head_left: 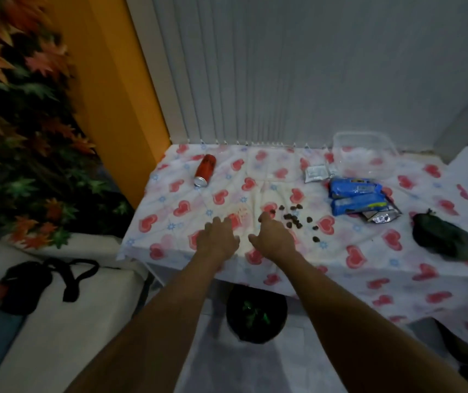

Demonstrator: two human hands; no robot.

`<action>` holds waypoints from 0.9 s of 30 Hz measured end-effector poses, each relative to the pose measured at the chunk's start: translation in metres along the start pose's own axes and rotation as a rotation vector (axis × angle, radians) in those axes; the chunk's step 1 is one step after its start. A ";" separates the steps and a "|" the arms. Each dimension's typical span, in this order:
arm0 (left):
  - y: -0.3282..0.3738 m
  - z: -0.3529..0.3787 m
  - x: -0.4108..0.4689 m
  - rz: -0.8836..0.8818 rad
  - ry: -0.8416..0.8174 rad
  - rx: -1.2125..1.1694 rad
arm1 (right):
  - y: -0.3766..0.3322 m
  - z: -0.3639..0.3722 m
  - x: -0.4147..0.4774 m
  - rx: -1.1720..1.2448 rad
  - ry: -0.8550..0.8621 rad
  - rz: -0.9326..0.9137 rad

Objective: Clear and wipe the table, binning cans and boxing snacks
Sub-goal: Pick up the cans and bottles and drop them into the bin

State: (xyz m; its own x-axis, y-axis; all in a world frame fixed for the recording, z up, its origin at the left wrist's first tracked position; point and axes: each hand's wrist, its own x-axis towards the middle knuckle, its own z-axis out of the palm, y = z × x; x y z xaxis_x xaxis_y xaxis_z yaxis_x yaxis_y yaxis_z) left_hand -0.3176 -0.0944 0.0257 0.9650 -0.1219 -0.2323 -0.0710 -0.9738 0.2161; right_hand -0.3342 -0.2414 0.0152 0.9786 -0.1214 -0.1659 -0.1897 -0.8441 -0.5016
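A table [369, 251] wears a white cloth printed with red hearts. A red can [205, 170] lies on its side at the back left. Two blue snack packets [356, 195] and a silver wrapper [381, 217] lie at the right of centre, with a white sachet [316, 173] behind them. A clear plastic box [364, 151] stands at the back right. Several dark crumbs [295, 218] are scattered mid-table. My left hand [218, 236] and my right hand [272, 236] hover open over the front edge, both empty, the right one just left of the crumbs.
A dark green cloth [444, 239] lies bunched at the right. A black bin [256, 314] with green contents stands on the floor under the table's front edge. A black bag [28, 285] rests on a white seat at left, below a leafy plant [22, 123].
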 end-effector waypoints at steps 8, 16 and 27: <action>0.001 -0.100 0.014 -0.050 0.186 -0.009 | -0.040 -0.092 0.035 -0.221 0.113 -0.193; -0.009 -0.127 0.049 -0.058 0.222 0.009 | -0.061 -0.107 0.079 -0.264 0.117 -0.228; -0.051 -0.092 0.192 -0.134 0.068 0.008 | -0.061 -0.053 0.213 -0.302 0.008 -0.171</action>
State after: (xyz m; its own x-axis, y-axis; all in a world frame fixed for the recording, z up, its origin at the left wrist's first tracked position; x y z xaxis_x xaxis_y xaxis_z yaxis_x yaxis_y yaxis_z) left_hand -0.1051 -0.0508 0.0572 0.9808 0.0219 -0.1939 0.0574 -0.9821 0.1796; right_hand -0.1100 -0.2432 0.0554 0.9951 0.0323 -0.0935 0.0082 -0.9688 -0.2475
